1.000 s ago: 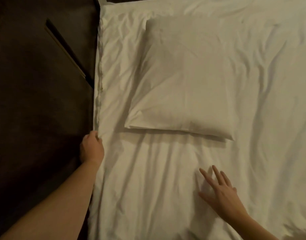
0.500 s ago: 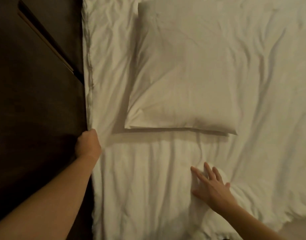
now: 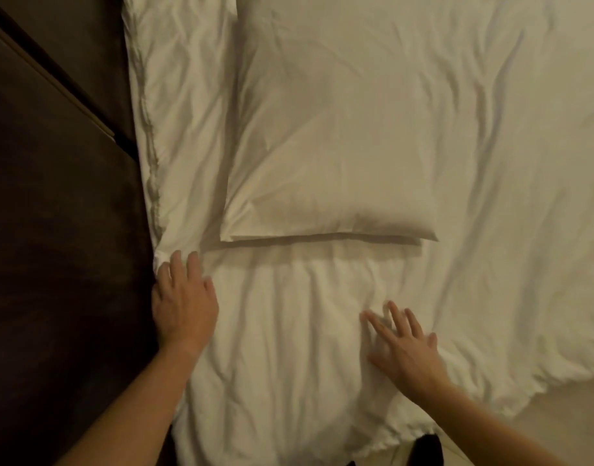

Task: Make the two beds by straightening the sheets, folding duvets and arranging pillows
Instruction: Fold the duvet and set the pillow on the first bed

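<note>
My left hand (image 3: 184, 304) and right hand (image 3: 406, 351) lie flat, fingers spread, holding nothing, on the soft, light, rumpled sheet (image 3: 288, 331); the pillow (image 3: 329, 129) sits just beyond my fingertips. I'd pinch its edge beside my left fingers.

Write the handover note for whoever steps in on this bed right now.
Left hand: open, flat on the duvet at the bed's left edge, no grip on anything.
Right hand: open, fingers spread, pressing the duvet below the pillow.
Pillow lies flat near the head, towards the left side.
Done: pillow placed, duvet spread.
Left: duvet is creased, worst to the right of the pillow; its near edge is ragged. Second bed not in view.
</note>
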A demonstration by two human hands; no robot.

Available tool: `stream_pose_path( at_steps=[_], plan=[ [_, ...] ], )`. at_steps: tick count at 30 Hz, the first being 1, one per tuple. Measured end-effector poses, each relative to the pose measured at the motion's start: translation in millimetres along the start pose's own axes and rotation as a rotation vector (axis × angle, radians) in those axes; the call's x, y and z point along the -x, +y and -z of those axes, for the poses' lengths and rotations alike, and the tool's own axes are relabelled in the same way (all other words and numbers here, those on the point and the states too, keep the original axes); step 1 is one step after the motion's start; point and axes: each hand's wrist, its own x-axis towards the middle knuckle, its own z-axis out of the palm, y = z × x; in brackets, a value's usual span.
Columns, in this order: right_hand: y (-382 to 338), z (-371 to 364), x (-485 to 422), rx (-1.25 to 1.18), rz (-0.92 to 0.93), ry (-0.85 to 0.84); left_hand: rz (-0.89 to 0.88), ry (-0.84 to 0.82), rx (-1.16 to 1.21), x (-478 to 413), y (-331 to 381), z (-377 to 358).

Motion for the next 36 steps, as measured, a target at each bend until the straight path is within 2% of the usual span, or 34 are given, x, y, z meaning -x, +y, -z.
stream_pose_path(
  at_steps=[2,6,12,23,25,27,30,36],
  plan=[
    [6.9,-4.0,3.5,-0.006,-0.034,0.008,-0.045,-0.063,0.075,41.8,21.4,-12.8],
    [25.5,-14.6,7.8,-0.052,-0.076,-0.046,-0.089,-0.286,0.047,93.3,27.6,-54.7],
    [41.2,-33.5,14.3,-0.091,-0.047,-0.055,-0.124,-0.314,0.007,100.4,-8.0,-70.9],
    [61.7,-7.6,13.6,-0.188,0.042,-0.176,0.057,-0.651,-0.026,80.0,22.3,-38.6],
    [70.8,0.4,13.3,-0.186,0.094,-0.133,0.112,-0.622,-0.021,78.5,41.7,-29.9],
    [83.8,8.7,14.8,-0.183,0.1,-0.052,0.121,-0.499,0.019,80.7,65.5,-21.1],
    [112.8,15.5,19.3,-0.153,0.014,0.049,-0.03,-0.327,0.109,94.4,109.7,-19.2],
    [196.7,6.4,30.9,-0.07,-0.186,0.16,-0.317,-0.39,0.222,139.2,227.4,-24.8]
  ],
)
